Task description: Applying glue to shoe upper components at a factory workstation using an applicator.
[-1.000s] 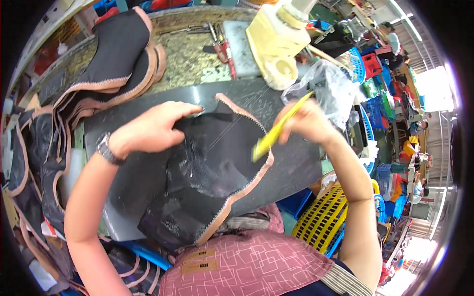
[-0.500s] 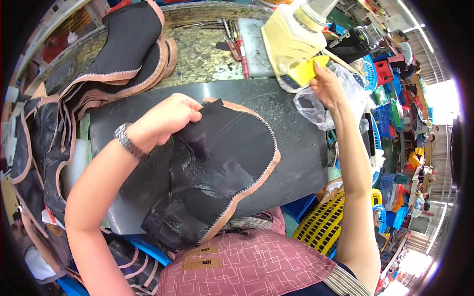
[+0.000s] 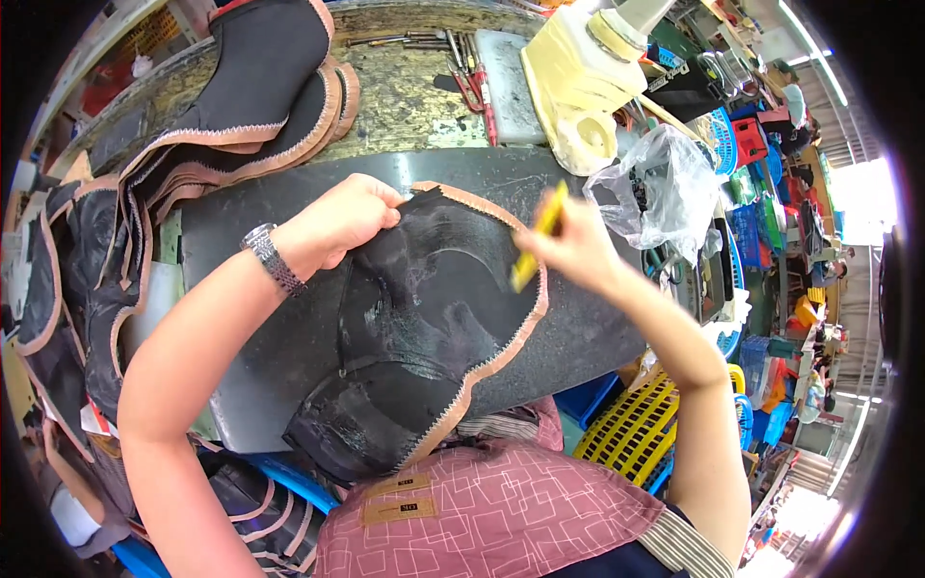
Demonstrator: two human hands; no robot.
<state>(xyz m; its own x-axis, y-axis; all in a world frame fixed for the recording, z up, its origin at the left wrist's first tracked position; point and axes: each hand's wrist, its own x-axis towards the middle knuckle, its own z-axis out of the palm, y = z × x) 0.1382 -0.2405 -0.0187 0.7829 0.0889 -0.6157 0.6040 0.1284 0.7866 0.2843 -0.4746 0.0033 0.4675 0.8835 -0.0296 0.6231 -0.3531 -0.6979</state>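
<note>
A black boot-upper piece (image 3: 462, 299) with a tan zigzag-stitched edge lies over a dark board (image 3: 597, 323). My left hand (image 3: 349, 220) pinches its upper left edge, fingers closed, a metal watch on the wrist. My right hand (image 3: 575, 243) grips a thin yellow plastic spreader (image 3: 541, 241), held on edge above or against the right part of the piece; contact is blurred. Pale, shiny streaks curve across the black surface left of the spreader. Behind the right hand stands a cream plastic glue container (image 3: 583, 77) with a round open spout at its base.
Similar black pieces (image 3: 260, 77) are stacked at the far left, and more hang along the left side. Several thin tools (image 3: 472, 82) lie at the back beside a pale slab (image 3: 506, 82). A crumpled clear bag (image 3: 665, 183) and a yellow basket (image 3: 631, 424) are at the right.
My right hand has brought the yellow spreader from the glue container leftward and nearer, over the black piece. Wet-looking streaks now mark its upper part. My left hand keeps its hold.
</note>
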